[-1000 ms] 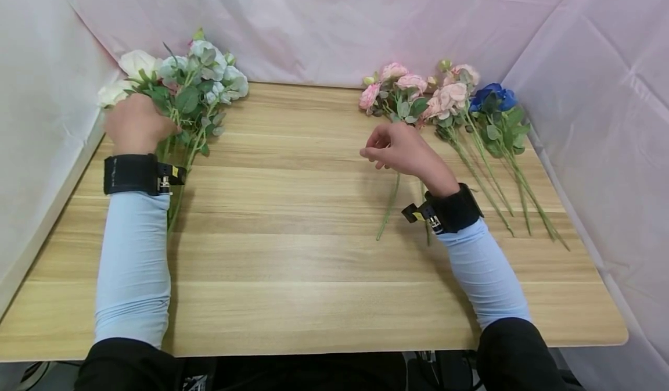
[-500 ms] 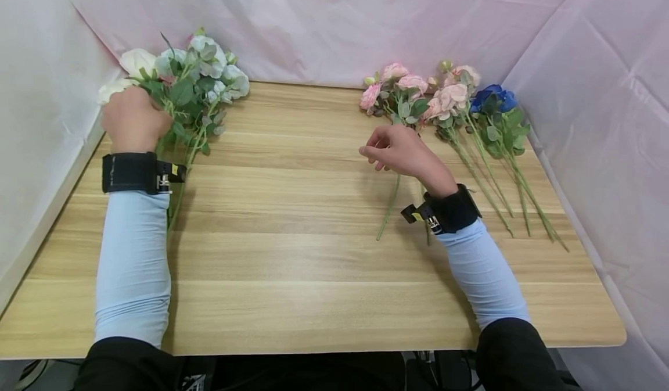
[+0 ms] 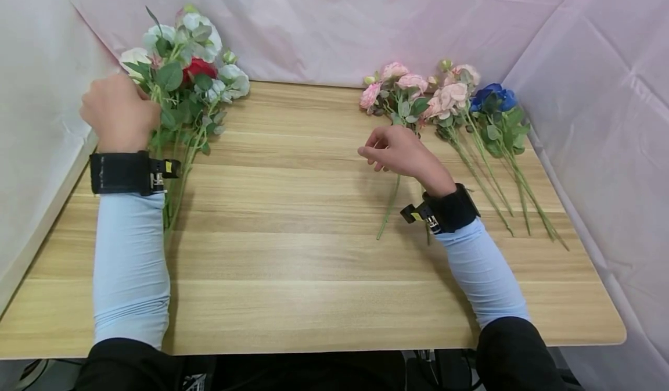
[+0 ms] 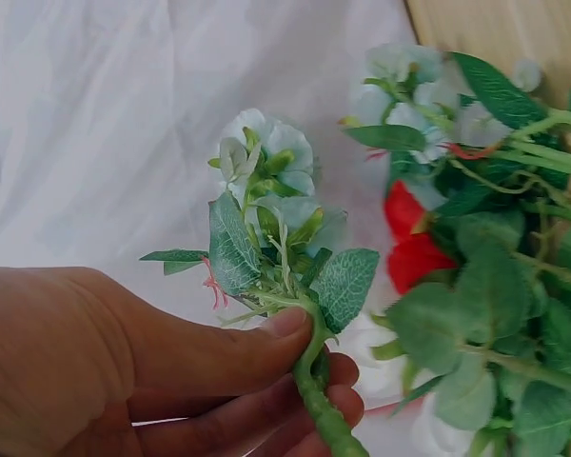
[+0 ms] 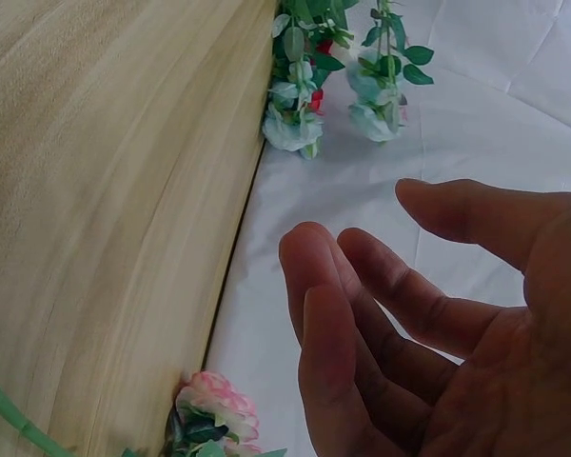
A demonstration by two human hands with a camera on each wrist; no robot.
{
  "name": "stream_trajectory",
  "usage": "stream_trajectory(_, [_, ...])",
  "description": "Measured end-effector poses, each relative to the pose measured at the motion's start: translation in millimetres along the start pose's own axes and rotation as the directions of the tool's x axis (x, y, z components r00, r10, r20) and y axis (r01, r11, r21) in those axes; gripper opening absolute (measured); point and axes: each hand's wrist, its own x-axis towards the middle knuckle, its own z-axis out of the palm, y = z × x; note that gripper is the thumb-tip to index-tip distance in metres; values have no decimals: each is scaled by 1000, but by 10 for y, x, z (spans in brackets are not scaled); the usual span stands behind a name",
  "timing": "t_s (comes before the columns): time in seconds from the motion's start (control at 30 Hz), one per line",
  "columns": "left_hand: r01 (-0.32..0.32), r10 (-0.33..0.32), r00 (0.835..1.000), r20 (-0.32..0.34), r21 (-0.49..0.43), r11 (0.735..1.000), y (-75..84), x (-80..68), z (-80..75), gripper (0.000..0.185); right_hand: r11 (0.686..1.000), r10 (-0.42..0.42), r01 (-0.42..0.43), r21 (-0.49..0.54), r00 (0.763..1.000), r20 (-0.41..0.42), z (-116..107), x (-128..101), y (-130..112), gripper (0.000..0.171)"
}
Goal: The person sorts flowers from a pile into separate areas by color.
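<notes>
My left hand (image 3: 120, 115) pinches the green stem (image 4: 325, 414) of a pale blue artificial flower (image 4: 271, 157) between thumb and fingers, just below its leaves. In the head view this flower's bloom (image 3: 201, 33) stands raised at the back left. Beside and below it lie a red flower (image 3: 200, 70), another pale blue flower (image 3: 235, 80) and a white flower (image 3: 135, 60), partly covered by leaves. My right hand (image 3: 405, 153) hovers with loosely bent fingers, holding nothing, near the stems of pink flowers (image 3: 410, 83).
Lighter pink flowers (image 3: 449, 97) and a blue flower (image 3: 493, 97) lie at the back right, stems pointing toward the front. A wooden table (image 3: 292, 234) carries everything. White cloth (image 3: 334, 25) hangs behind and along both sides.
My left hand has moved left and a little back, raising the pale blue flower out of the bunch. The red flower has come into sight. My right hand has hardly moved.
</notes>
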Motion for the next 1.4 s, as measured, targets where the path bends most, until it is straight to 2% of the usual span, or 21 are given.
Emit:
stream_trajectory(0.2, [-9, 8, 998, -68, -18, 1000, 84, -96, -141, 34, 1000, -6, 6, 10, 1000, -4, -2, -5, 8, 28])
stream_trajectory(0.37, [-4, -1, 993, -120, -41, 999, 98, -106, -179, 33, 1000, -6, 6, 5, 1000, -1, -8, -4, 1, 28])
stream_trajectory(0.53, [-19, 15, 996, -86, -50, 999, 116, -103, -144, 32, 1000, -3, 3, 5, 1000, 5, -10, 0, 6, 29])
stream_trajectory(0.67, [-73, 69, 995, -78, -51, 996, 197, -150, -78, 34, 1000, -2, 2, 4, 1000, 11, -8, 9, 12, 30])
stream_trajectory(0.73, [-120, 116, 989, -92, -43, 992, 266, -179, -45, 33, 1000, -4, 4, 2, 1000, 14, -5, 16, 17, 30])
stream_trajectory(0.93, [-257, 251, 959, -131, -26, 966, 540, -311, 117, 28, 1000, -6, 5, 5, 1000, 12, 15, 27, 17, 30])
stream_trajectory(1.13, [-403, 392, 905, -165, -38, 914, 784, -469, 285, 26, 1000, -16, 15, 16, 1000, 16, 53, 31, -2, 30])
stream_trajectory(1.4, [-502, 489, 861, -139, -79, 861, 982, -677, 381, 30, 999, -38, 38, 0, 999, 6, 123, 41, -43, 28])
